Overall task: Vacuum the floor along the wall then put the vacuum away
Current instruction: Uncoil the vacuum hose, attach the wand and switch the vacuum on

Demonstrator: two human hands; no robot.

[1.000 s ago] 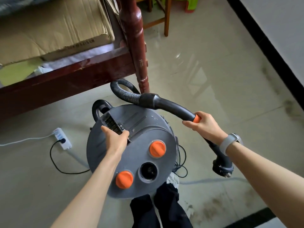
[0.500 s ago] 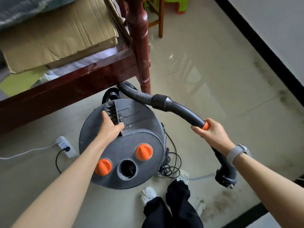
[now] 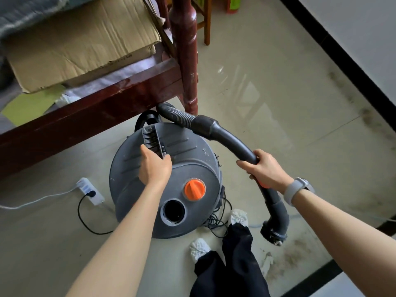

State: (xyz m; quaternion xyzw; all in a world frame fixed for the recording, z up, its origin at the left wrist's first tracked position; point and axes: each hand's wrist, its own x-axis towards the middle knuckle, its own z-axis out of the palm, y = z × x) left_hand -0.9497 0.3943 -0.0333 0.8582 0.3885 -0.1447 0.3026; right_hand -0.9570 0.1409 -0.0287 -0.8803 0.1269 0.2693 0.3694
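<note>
Gripping vacuum [image 3: 165, 181] handle, left hand [image 3: 155, 167]; right hand [image 3: 264, 170] clasps hose [image 3: 227, 137]; glossy tile floor [image 3: 267, 99].

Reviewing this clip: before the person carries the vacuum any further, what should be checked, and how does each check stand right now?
1. Left hand grips the vacuum by its top handle: ok.
2. Right hand holds the hose: ok.
3. Cord unplugged from the power strip: not ok, a black plug sits in it.
4. Loose cable clear of the feet: not ok, it lies coiled beside a shoe.
5. Clearance from the bed post: cannot tell.
</note>
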